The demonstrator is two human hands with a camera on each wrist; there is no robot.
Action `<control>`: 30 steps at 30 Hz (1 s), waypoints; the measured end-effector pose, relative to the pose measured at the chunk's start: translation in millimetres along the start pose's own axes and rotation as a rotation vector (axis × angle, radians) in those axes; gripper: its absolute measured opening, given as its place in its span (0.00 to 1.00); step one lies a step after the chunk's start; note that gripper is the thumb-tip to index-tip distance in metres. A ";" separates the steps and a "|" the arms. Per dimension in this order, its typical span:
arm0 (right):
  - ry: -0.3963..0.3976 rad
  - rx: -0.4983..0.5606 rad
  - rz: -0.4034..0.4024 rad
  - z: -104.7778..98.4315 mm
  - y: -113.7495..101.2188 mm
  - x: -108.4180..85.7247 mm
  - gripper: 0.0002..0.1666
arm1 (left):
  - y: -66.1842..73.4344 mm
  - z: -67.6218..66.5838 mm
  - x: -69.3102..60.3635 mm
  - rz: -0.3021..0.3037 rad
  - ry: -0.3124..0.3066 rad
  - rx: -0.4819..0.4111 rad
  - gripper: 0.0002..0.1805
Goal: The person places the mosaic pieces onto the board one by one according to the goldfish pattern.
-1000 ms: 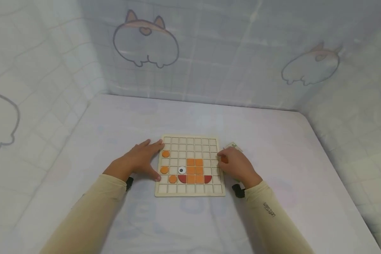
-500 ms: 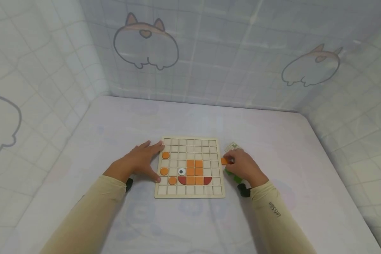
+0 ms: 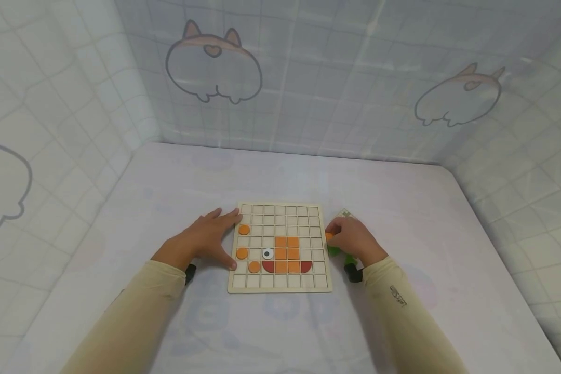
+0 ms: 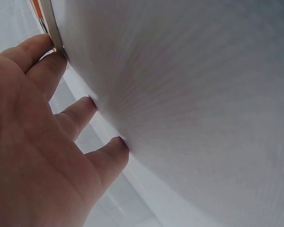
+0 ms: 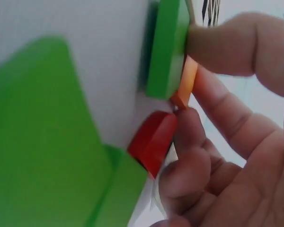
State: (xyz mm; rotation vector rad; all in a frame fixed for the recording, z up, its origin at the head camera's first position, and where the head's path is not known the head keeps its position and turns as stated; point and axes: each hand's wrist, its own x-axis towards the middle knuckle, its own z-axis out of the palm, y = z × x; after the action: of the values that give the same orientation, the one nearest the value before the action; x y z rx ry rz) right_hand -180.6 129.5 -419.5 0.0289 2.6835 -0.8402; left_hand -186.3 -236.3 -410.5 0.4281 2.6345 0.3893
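A pale grid board [image 3: 280,288] lies on the table, bearing orange squares [image 3: 281,254], orange discs [image 3: 242,253], red quarter-rounds [image 3: 306,267] and an eye disc [image 3: 267,254]. My left hand [image 3: 200,241] spreads along the board's left edge; in the left wrist view, its fingertips [image 4: 57,59] touch the board's rim and the white surface. Just past the right edge, my right hand [image 3: 355,240] pinches an orange piece [image 5: 187,85] between thumb and fingers, its shape partly hidden. Close by in the right wrist view are green pieces [image 5: 168,52] and a red piece [image 5: 154,142].
A small gridded card [image 3: 345,213] lies beyond the right hand, partly covered by it. Loose green pieces [image 3: 334,251] lie under and beside that hand. White fabric walls [image 3: 327,104] with printed animals rise behind and at both sides of the table.
Half a second ago the right hand was slightly farther right, with more of the orange piece showing; it has come back toward the board. The left hand stays at the board's edge.
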 end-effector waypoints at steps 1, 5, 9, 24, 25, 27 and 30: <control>0.007 -0.012 -0.001 0.2 -0.7 0.4 0.15 | 0.0 0.1 -0.1 -0.004 0.000 0.002 0.73; 0.049 -0.127 -0.029 3.8 -1.6 1.5 0.15 | -0.3 0.1 -0.4 -0.007 0.002 0.007 0.73; 0.121 -0.331 -0.090 6.6 -3.0 0.8 0.16 | -1.3 1.2 0.5 -0.012 0.005 0.005 0.73; 0.070 -0.187 -0.379 35.4 -74.7 -13.0 0.12 | -2.4 1.7 -0.5 -0.012 0.007 -0.008 0.72; 0.055 -0.191 -0.395 38.7 -80.7 -12.3 0.13 | -2.0 1.4 -0.8 -0.010 0.006 -0.010 0.72; 0.027 -0.199 -0.418 45.5 -90.2 -10.0 0.13 | -1.3 0.7 -1.6 -0.005 0.006 -0.011 0.71; -0.011 -0.221 -0.432 54.0 -100.1 -5.7 0.12 | 0.1 -0.1 -2.6 0.001 0.004 -0.020 0.71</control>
State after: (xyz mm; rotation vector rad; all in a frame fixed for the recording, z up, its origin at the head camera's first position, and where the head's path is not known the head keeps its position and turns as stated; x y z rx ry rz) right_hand -170.5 17.1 -404.2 -0.6231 2.7959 -0.6445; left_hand -184.0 -237.2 -409.4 0.4232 2.6317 0.4164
